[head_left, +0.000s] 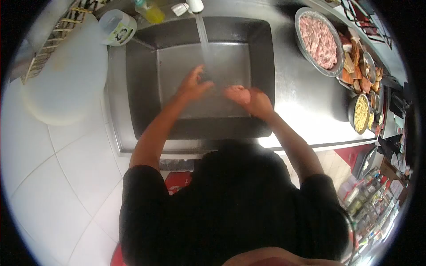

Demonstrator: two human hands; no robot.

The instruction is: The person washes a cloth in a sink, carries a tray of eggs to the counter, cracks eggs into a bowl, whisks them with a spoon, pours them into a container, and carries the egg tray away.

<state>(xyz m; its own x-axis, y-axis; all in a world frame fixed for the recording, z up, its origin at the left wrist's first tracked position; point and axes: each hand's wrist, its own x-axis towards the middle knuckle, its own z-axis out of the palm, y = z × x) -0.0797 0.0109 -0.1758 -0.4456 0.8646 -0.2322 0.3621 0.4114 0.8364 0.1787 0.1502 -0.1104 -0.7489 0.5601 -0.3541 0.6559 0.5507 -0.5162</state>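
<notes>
Water runs from the white tap (195,5) into a dark grey sink (262,57). Beside the stream, over the sink floor, is my left hand (194,85), its thumb and fingers apart. A small dark patch shows by its fingers; whether it is the drain or a thing there, I cannot tell. Farther right, my right hand (256,101) hangs over the basin. A pinkish patch (238,94) at its finger end may be the palm or a piece of meat; blur hides which. Neither hand touches the sink walls.
A large bowl of raw pink meat (318,40) stands right on the steel counter (293,97). Beyond it are browned pieces (355,62) and a bowl of yellow chopped food (361,113). A clear tub (117,27) and a yellow-liquid bottle (153,13) stand back left.
</notes>
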